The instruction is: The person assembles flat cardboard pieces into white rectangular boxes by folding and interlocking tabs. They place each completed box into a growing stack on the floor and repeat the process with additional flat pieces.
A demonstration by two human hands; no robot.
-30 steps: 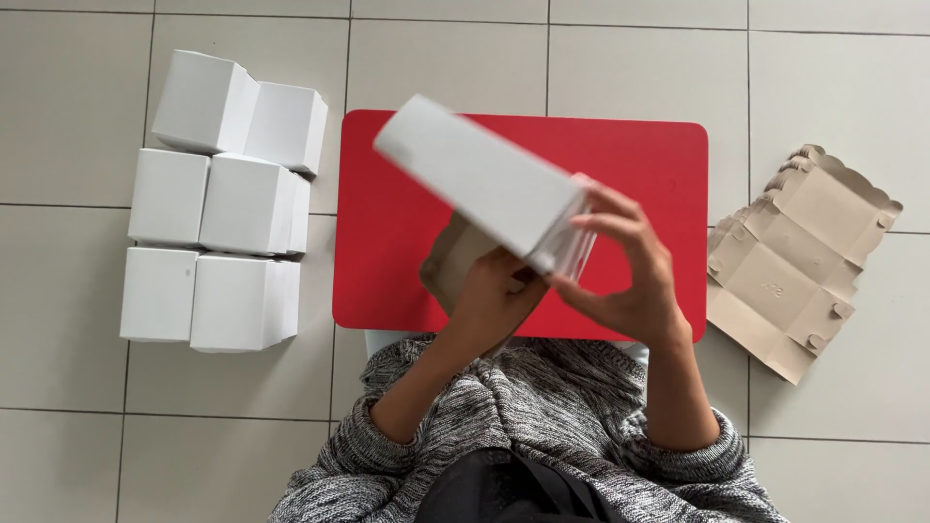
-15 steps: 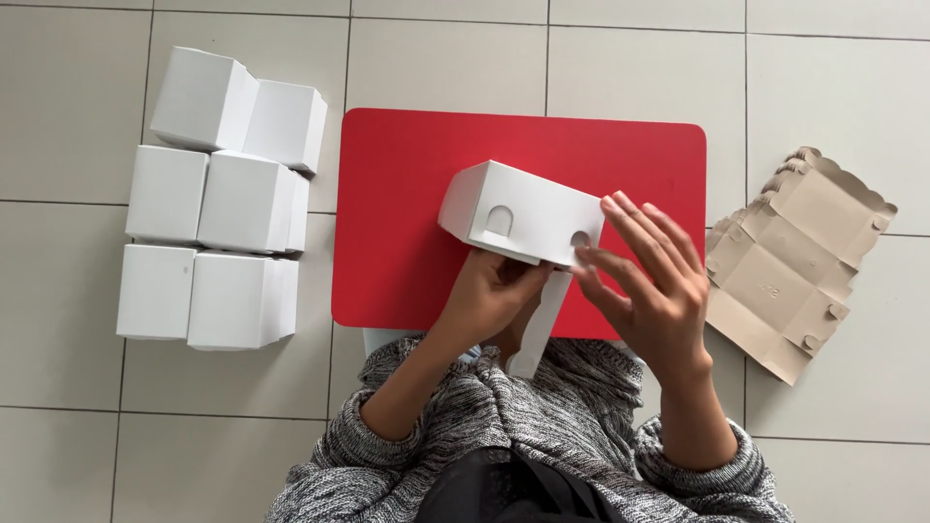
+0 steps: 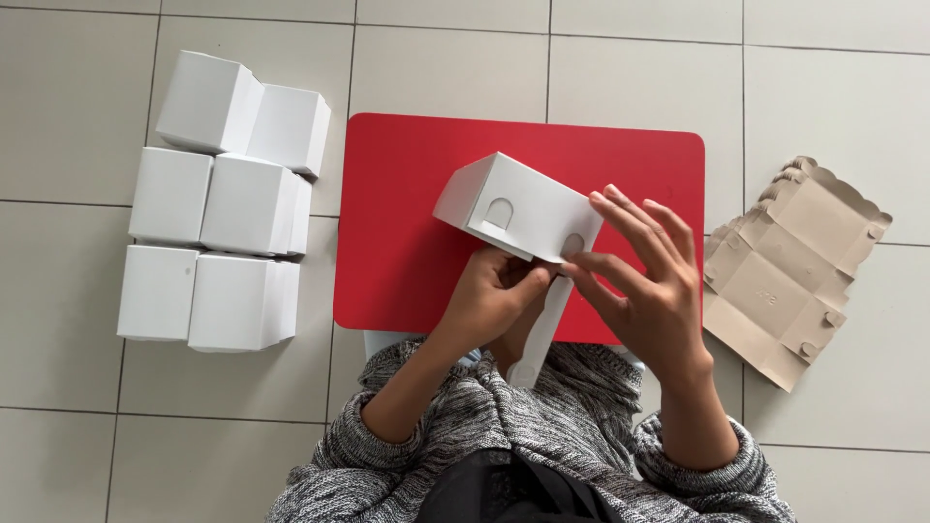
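A white cardboard box (image 3: 513, 205) is held above the red table (image 3: 407, 223), its side with two arched cut-outs turned toward me. A loose white flap (image 3: 538, 334) hangs down from it toward my lap. My left hand (image 3: 489, 300) pinches the box's lower edge from below. My right hand (image 3: 644, 281) presses against the box's right end, thumb at the lower corner and fingers spread upward.
Several finished white boxes (image 3: 218, 203) are stacked on the tiled floor left of the table. A pile of flat, unfolded brown cardboard blanks (image 3: 790, 266) lies on the floor to the right. My grey knitted sleeves fill the bottom of the view.
The box was tilted with its long face up, then turned so the cut-out side faces me. Both hands shifted to its lower edge and the flap now hangs down.
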